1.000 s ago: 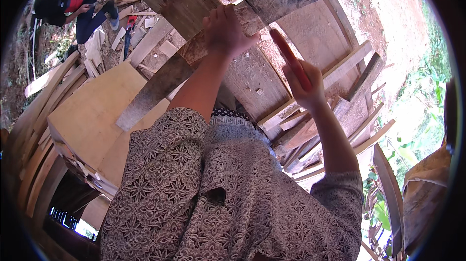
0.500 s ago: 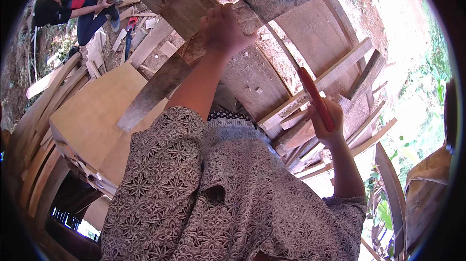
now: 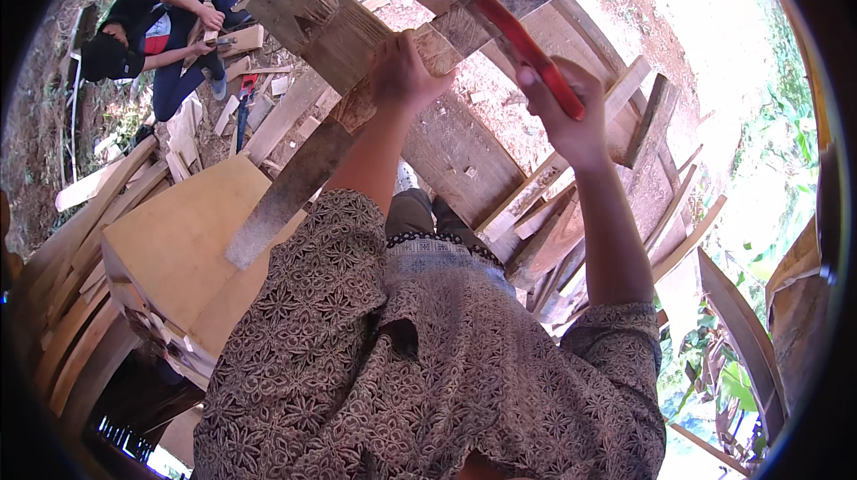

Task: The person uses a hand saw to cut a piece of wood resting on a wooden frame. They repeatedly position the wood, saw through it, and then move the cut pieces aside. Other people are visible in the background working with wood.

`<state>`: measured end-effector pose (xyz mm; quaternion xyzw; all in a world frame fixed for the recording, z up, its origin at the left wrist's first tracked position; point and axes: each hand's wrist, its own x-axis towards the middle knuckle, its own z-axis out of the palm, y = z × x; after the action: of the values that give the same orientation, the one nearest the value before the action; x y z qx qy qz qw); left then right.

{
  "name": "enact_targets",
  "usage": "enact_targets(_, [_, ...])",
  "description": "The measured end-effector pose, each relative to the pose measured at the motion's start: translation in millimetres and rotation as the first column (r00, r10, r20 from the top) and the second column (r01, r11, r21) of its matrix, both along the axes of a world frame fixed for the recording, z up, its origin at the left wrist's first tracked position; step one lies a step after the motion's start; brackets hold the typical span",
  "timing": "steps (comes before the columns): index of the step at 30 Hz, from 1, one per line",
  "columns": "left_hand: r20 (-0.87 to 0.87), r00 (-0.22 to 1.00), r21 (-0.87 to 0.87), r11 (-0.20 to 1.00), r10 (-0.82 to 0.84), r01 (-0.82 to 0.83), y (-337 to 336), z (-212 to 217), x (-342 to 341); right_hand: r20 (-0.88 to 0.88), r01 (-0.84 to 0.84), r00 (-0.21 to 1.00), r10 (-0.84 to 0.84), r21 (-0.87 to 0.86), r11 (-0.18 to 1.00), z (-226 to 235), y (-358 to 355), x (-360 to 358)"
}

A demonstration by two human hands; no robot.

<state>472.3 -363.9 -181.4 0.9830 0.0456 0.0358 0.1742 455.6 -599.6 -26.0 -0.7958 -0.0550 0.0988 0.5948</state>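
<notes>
My right hand (image 3: 571,114) is closed around the red handle (image 3: 528,44) of a handsaw. The saw slants up and to the left, and its thin blade, seen nearly edge-on, is hard to make out against the boards beyond. My left hand (image 3: 403,74) bears down on a weathered plank (image 3: 299,181), its fingers curled over the far edge and its thumb spread toward the saw. That plank runs from lower left to upper right across other boards. Beside the left hand lies a wide, rough board (image 3: 308,20) with a splintered patch.
A large pale plywood sheet (image 3: 183,243) lies at left, next to stacked curved-looking planks (image 3: 89,212). At upper left a person (image 3: 170,33) sits working on a small wood piece. Another saw (image 3: 243,109) lies among offcuts. Several battens (image 3: 527,199) lean near my right forearm.
My right hand has moved up and forward, carrying the saw handle close to the plank. The left hand stays on the plank. The view has shifted slightly.
</notes>
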Motion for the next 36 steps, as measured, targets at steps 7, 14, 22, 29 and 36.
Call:
enact_targets(7, [0.282, 0.951, -0.577, 0.814, 0.127, 0.062, 53, 59, -4, 0.175, 0.213, 0.957, -0.232, 0.12, 0.97, 79, -118, -168])
enact_targets(14, [0.321, 0.87, -0.901, 0.402, 0.375, 0.16, 224, 207, -103, 0.065, 0.546, 0.796, -0.601, 0.349, 0.761, 75, -115, -273])
enact_targets(22, [0.566, 0.797, -0.156, 0.977, 0.21, -0.147, 345, 329, -277, 0.215, 0.398, 0.887, -0.41, 0.099, 0.912, 39, -105, -211])
enact_targets(29, [0.4, 0.516, -0.012, 0.568, 0.757, -0.823, 472, 340, -387, 0.114, 0.423, 0.871, -0.478, 0.321, 0.847, 83, -1, -154])
enact_targets(36, [0.23, 0.217, -0.201, 0.264, 0.949, -0.943, 619, 333, -456, 0.122, 0.242, 0.956, -0.266, 0.182, 0.953, 68, 11, -150])
